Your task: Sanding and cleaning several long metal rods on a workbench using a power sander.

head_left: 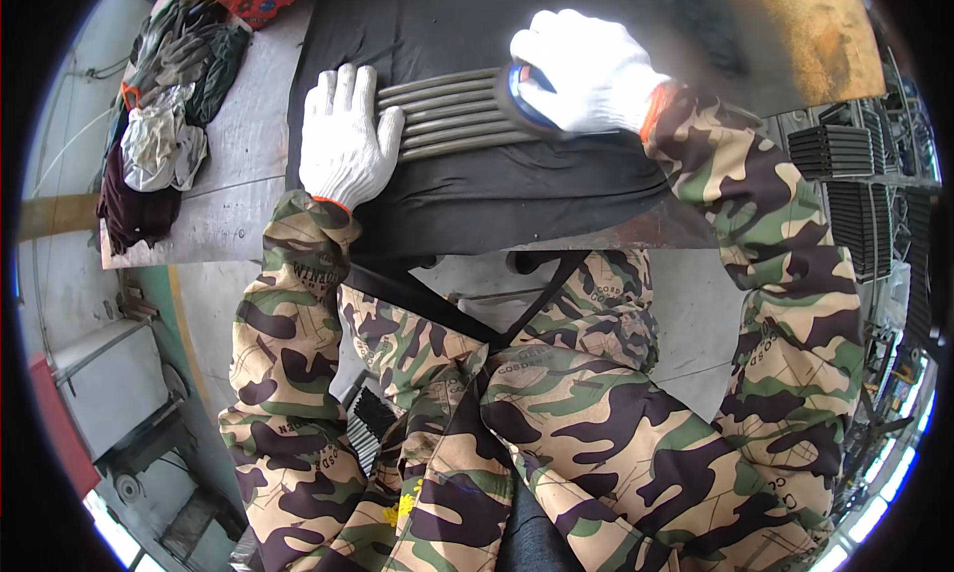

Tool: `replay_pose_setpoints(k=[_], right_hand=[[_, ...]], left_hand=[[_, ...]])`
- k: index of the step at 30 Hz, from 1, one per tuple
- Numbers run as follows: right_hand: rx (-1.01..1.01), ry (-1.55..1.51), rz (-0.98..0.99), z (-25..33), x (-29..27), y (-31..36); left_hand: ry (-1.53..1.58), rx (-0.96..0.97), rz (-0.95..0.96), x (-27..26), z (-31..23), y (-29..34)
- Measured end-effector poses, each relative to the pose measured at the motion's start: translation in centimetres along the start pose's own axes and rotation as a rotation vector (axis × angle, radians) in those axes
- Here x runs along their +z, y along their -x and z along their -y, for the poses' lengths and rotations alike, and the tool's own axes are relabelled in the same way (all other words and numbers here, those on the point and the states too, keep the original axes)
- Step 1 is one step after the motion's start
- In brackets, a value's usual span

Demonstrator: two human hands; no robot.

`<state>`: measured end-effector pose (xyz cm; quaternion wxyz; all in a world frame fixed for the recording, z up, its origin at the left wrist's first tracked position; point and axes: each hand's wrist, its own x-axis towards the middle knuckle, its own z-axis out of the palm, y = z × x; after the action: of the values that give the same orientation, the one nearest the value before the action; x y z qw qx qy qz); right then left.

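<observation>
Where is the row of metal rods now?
In the head view's upper centre, the row of metal rods lies on the black cloth, showing between the left hand and right hand.

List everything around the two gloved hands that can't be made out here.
All in the head view:
- Left ends of the metal rods: hidden by the left hand.
- Their right ends: hidden by the round disc and right hand.
- The disc's rim and face: blurred, and partly covered by the right hand's fingers.
- Far end of the black cloth: cut off by the top edge.
</observation>
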<state>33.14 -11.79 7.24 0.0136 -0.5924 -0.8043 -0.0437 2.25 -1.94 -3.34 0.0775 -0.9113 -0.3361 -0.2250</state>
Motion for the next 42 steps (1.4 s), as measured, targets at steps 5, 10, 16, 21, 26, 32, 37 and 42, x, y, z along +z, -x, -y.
replay_pose_setpoints(k=[5,10,16,21,26,32,37,42], right_hand=[[0.043,0.064,-0.046,-1.1,0.6,-1.4],[-0.048,0.01,-0.074,0.7,0.6,-1.3],[-0.007,0.013,0.005,1.8,0.1,-1.9],[0.07,0.053,0.027,0.7,0.3,-4.4],[0.025,0.019,0.02,2.8,-0.1,-3.6],[0.018,0.006,-0.062,3.2,0.5,-4.0],[0.033,0.026,-0.024,2.8,0.1,-4.3],[0.007,0.043,-0.045,4.2,-0.2,-3.2]], left_hand=[[0.055,-0.046,0.097,0.1,-0.3,-1.0],[0.083,-0.073,0.151,-1.3,-0.6,-1.2],[0.09,-0.062,0.106,-1.1,-1.0,-0.5],[0.039,0.02,-0.055,-0.8,-0.8,-0.8],[-0.012,0.048,-0.149,-0.5,-0.9,-1.0],[0.064,-0.058,0.064,-0.5,-0.3,-1.9],[0.029,-0.014,-0.025,0.1,0.1,-2.8],[-0.013,0.001,-0.115,0.9,1.3,-2.9]])
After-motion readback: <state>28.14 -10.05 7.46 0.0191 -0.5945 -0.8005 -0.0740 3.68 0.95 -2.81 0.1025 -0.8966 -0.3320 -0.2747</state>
